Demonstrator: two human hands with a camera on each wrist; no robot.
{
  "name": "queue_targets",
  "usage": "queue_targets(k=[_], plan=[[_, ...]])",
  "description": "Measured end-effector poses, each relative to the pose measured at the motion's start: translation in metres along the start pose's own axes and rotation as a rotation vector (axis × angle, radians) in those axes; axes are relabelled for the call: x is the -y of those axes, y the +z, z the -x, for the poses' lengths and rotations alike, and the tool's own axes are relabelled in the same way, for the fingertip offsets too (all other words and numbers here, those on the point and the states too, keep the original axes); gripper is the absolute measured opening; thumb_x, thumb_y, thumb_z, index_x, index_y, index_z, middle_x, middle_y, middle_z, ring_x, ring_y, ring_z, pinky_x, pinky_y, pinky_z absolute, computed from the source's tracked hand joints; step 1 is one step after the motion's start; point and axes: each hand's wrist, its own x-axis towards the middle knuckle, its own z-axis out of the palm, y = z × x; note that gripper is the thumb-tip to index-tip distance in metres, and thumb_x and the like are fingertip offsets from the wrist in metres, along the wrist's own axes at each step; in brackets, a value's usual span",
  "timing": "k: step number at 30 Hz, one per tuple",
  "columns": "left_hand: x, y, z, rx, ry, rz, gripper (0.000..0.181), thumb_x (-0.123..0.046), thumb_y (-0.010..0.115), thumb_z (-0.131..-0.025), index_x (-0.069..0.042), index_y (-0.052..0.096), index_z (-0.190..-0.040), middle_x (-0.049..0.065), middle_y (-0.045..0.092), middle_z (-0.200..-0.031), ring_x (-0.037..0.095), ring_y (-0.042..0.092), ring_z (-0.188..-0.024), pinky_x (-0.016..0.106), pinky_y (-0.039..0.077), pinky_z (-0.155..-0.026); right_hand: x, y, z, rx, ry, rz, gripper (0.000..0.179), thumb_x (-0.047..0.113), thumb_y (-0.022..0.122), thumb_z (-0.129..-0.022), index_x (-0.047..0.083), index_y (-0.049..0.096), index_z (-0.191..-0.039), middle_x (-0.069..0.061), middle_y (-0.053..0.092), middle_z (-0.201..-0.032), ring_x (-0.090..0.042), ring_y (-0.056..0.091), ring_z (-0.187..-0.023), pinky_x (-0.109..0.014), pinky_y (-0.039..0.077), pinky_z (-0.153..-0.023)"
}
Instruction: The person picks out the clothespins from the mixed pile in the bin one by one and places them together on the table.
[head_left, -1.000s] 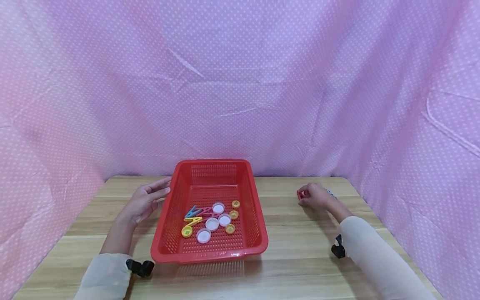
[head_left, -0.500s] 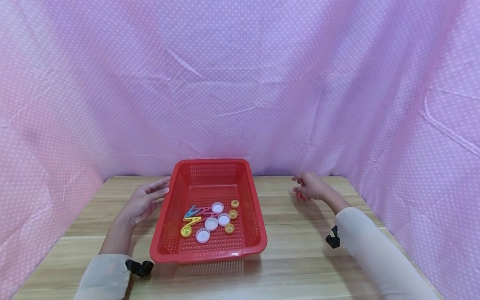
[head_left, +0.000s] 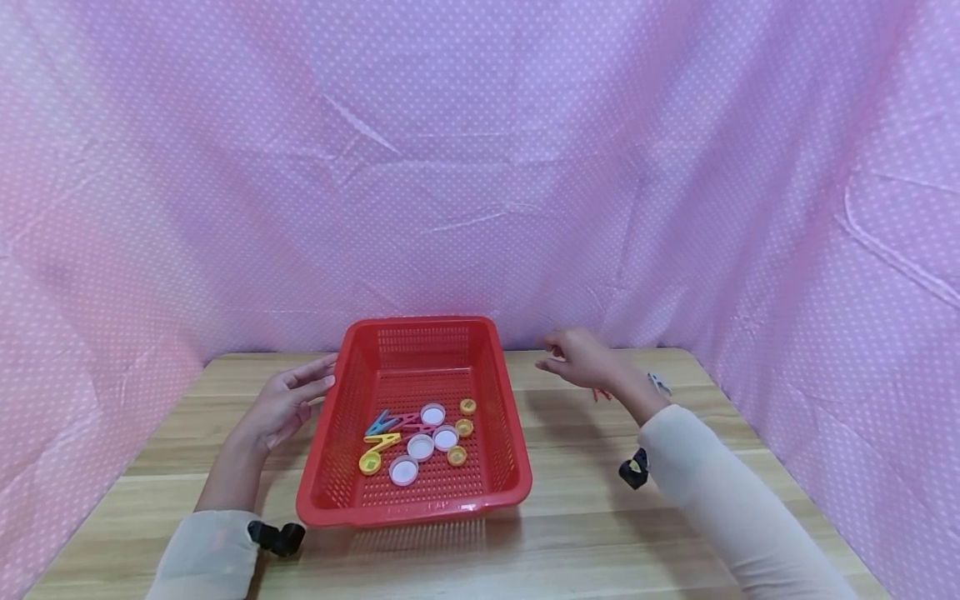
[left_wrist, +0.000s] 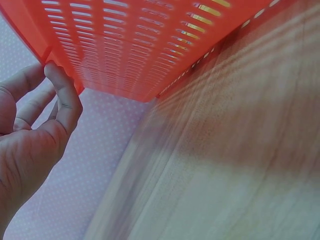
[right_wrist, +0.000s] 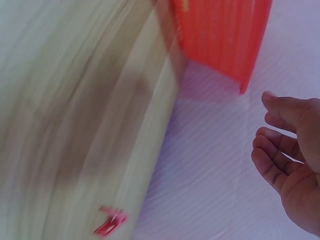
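At the lower centre of the frame, on the bench [head_left: 570, 533], stands the red basket [head_left: 412, 515]; within it, toward its near end, lie four white discs [head_left: 403, 471], four yellow caps [head_left: 457, 456] and a cluster of clips in blue, yellow and pink [head_left: 385, 442]; at its left side, left of centre in the frame, the left hand [head_left: 283, 408] pinches the rim between thumb and fingers; right of centre, the right hand [head_left: 581, 358] hangs above the bench with fingers loosely bent and parted, holding nothing, near the basket's right rim but apart from it; behind its forearm lie a red clip [head_left: 602, 393] and, farther right, a pale blue clip [head_left: 659, 383]; the pink curtain [head_left: 450, 167] closes the rear.

Step in hand, as judged: bringing the vacant right hand across to the basket; the next move would call for meeting the right rim squarely, both sides held evenly, contents undisturbed.

Against the earlier frames: the right hand has left the red clip, between its fingers a second ago, and shifted leftward; both outlying clips now show; the left hand's hold and the basket's contents appear unchanged.
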Motion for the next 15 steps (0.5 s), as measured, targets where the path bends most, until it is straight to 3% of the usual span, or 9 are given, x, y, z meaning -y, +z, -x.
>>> queue_targets(k=[9,15], plan=[[0.001,-0.001,-0.001,0.012,0.000,0.011,0.050,-0.003,0.058,-0.104,-0.002,0.046,-0.153,-0.003,0.070,-0.123,0.010,0.070,-0.108,0.034,0.059,-0.091,0.039,0.005,-0.020,-0.035,-0.170,-0.017,0.020,0.015,0.080,-0.090,0.002,0.074,-0.104,-0.010,0.070,-0.090,-0.025,0.067,-0.082,-0.035,0.058,-0.072],[0.000,-0.001,0.000,0.005,-0.009,-0.007,0.052,-0.004,0.059,-0.104,-0.002,0.044,-0.154,-0.004,0.069,-0.125,0.010,0.070,-0.108,0.033,0.059,-0.092,0.068,0.013,-0.033,0.040,-0.186,0.008,0.028,0.016,0.077,-0.093,0.002,0.074,-0.118,-0.011,0.073,-0.108,-0.023,0.069,-0.097,-0.035,0.060,-0.085]])
